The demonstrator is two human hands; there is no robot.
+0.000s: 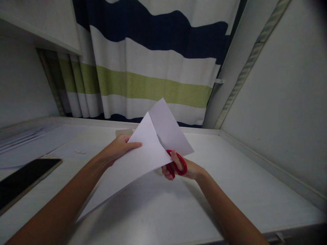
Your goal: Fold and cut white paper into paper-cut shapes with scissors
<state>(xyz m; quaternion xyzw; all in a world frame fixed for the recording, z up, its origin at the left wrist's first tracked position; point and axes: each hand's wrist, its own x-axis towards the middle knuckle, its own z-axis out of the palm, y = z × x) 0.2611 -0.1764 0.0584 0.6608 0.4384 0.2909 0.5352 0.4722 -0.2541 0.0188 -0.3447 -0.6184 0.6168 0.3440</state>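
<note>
My left hand pinches the upper left edge of a white sheet of paper and holds it up over the white desk. The sheet is split from its far edge into two flaps, the right flap standing higher. My right hand is closed through the red handles of a pair of scissors just under the sheet's right edge. The blades are hidden behind the paper.
A dark phone lies flat at the desk's left edge. Sheets of paper lie at the far left. A striped curtain hangs behind the desk, with a white wall on the right.
</note>
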